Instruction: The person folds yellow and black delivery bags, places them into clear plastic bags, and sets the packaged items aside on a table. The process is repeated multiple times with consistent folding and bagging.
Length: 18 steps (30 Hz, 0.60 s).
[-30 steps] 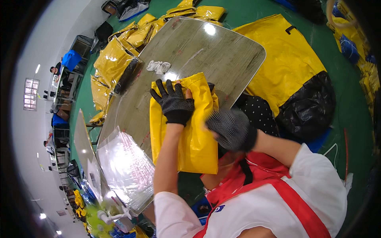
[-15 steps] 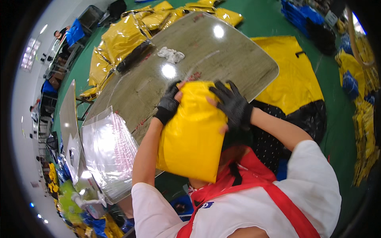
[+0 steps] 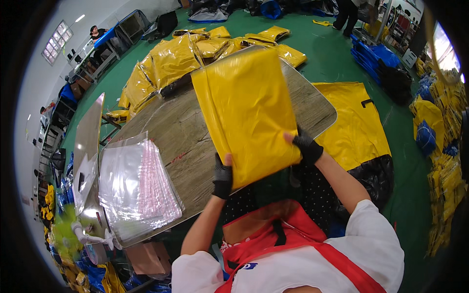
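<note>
A folded yellow sheet (image 3: 249,112) of glossy, plastic-like material is held up over the table, its flat face toward me. My left hand (image 3: 223,178), in a dark fingertip-less glove, grips its lower left edge, thumb on the near face. Gloved the same way, my right hand (image 3: 308,146) pinches the lower right edge with the thumb in front. The fingers behind the sheet are hidden. To the left on the wood-patterned table (image 3: 190,136) lies a stack of clear plastic bags (image 3: 132,183) with pinkish strips along one side.
Yellow packages in clear wrap (image 3: 171,63) are piled beyond the table. At the right, a large yellow piece with a black end (image 3: 356,127) hangs beside the table. A small fan (image 3: 68,234) stands near the lower left. Blue bundles (image 3: 376,61) lie on the green floor.
The yellow sheet has swung up and away from my body over the table. My hands have shifted from its far end to its near edge. The view has also shifted.
</note>
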Available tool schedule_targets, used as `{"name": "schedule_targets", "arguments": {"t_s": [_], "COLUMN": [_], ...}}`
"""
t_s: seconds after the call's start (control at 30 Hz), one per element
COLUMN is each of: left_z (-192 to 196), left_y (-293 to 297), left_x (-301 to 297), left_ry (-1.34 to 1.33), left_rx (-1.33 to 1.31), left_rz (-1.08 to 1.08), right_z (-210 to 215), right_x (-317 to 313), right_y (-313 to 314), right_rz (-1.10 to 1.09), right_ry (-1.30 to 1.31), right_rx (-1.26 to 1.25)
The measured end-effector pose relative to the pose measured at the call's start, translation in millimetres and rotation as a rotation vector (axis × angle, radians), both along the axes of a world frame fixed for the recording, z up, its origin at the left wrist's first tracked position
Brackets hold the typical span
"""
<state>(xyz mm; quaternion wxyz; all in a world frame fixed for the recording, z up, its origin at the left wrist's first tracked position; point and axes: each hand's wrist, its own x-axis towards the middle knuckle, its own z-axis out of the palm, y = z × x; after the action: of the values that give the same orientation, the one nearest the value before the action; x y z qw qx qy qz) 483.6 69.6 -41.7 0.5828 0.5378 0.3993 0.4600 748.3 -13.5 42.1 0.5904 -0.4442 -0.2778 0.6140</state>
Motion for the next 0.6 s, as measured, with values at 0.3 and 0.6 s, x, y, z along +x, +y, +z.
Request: {"name": "schedule_targets", "arguments": {"t_s": [0.3, 0.6], "left_z": [37, -16], "left_y": [136, 254], "left_x": [52, 71], "left_ry": [0.915, 0.397], "left_rx": [0.596, 0.321], "left_rz": [0.073, -0.173], "right_z": [-12, -14], "right_x": [45, 46], "right_y": [-46, -80], "right_rz": [-0.125, -0.385], "right_ry": [0.097, 0.095], "right_rx": [-0.181, -0.294]}}
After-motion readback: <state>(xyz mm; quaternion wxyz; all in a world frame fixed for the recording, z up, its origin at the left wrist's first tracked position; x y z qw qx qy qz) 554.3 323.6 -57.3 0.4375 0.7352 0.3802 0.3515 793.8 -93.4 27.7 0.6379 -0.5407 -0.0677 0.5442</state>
